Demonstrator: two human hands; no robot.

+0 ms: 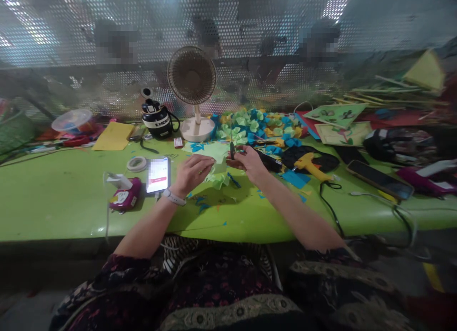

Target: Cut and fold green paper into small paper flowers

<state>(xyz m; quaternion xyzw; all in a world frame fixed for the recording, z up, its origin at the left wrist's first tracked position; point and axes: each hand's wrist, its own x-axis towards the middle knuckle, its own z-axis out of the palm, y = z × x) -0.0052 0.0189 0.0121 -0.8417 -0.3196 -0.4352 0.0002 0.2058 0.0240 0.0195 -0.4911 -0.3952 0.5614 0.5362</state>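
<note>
One hand, my right (253,163), is clamped on dark scissors (232,151); my left hand's (193,174) grip I cannot tell; slipping blades could nick green paper (217,150).

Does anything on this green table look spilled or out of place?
Yes, a little: small paper scraps lie strewn on the green table below the left hand, some towards the front edge, like spilled offcuts, apart from the paper flowers heaped farther back. Nothing looks clearly damaged.
</note>
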